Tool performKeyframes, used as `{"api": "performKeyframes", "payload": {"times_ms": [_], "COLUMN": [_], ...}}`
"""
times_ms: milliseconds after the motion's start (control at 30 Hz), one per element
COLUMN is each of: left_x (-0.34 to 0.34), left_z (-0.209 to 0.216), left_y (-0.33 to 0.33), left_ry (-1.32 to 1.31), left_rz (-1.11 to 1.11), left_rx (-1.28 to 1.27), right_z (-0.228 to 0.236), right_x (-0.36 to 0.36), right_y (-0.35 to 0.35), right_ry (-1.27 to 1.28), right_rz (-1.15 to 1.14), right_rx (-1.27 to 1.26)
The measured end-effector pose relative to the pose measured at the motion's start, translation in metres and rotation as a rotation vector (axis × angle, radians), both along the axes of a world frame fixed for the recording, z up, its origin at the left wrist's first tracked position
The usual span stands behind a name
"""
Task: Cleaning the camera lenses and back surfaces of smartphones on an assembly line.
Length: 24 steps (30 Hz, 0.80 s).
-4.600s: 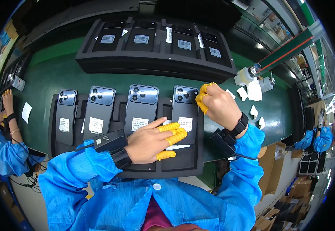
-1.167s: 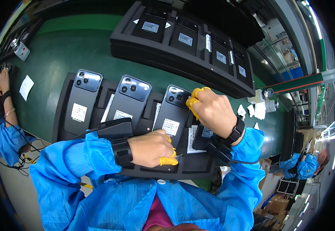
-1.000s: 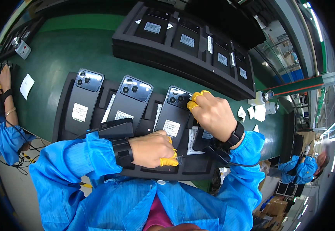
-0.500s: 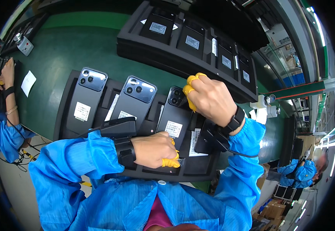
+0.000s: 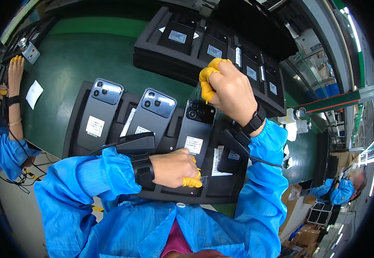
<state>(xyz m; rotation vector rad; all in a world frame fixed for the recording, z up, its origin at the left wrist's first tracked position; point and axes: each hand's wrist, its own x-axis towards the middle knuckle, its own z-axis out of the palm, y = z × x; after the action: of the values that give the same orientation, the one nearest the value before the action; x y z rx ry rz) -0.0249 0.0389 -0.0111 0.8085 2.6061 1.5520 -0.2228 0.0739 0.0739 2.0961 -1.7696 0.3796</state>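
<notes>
Both my hands wear yellow finger cots. My right hand [image 5: 232, 90] is closed in a pinch on a clear film [image 5: 197, 92], raised just beyond the camera end of a dark phone [image 5: 194, 134]. At the near end of that phone, my left hand [image 5: 172, 167] is closed, with a bit of clear film showing at its fingertips. The phone lies back up, with a white label, in a black foam tray [image 5: 71, 133]. To its left lie two more phones, one far left [image 5: 94, 109] and one in the middle [image 5: 150, 122]. Another dark item [image 5: 229, 161] lies partly under my right forearm.
A second black foam tray [image 5: 161, 63] holding several phones stands behind, on the green table [image 5: 66, 56]. A white paper slip [image 5: 33, 94] and a small container [image 5: 31, 53] are at left, near another person's hands [image 5: 15, 75]. White bottles [image 5: 294, 114] stand at right.
My right hand has moved up and slightly left, with clear film now stretching below its fingers. The phone's camera area is more exposed. My left hand stays nearly in place.
</notes>
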Motion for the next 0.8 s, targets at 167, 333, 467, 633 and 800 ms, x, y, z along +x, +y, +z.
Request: {"api": "performKeyframes", "payload": {"times_ms": [167,333,467,633,800], "left_x": [-0.003,-0.003,0.006,0.026,0.041], "left_z": [-0.004,-0.003,0.020,0.056,0.050], "left_y": [0.003,0.002,-0.006,-0.020,-0.018], "left_ry": [0.007,-0.017,-0.099,-0.354,-0.328], "left_rz": [-0.004,-0.005,0.034,0.126,0.149], "left_rx": [0.025,0.011,-0.083,-0.190,-0.095], "right_z": [0.013,0.034,0.041,0.024,0.011], "right_x": [0.002,0.017,0.038,0.090,0.121], "right_y": [0.004,0.031,0.085,0.122,0.115], "right_ry": [-0.071,-0.132,-0.081,-0.242,-0.308], "right_rz": [-0.066,-0.152,-0.177,-0.135,-0.015], "right_rx": [-0.054,-0.162,-0.061,0.099,0.138]}}
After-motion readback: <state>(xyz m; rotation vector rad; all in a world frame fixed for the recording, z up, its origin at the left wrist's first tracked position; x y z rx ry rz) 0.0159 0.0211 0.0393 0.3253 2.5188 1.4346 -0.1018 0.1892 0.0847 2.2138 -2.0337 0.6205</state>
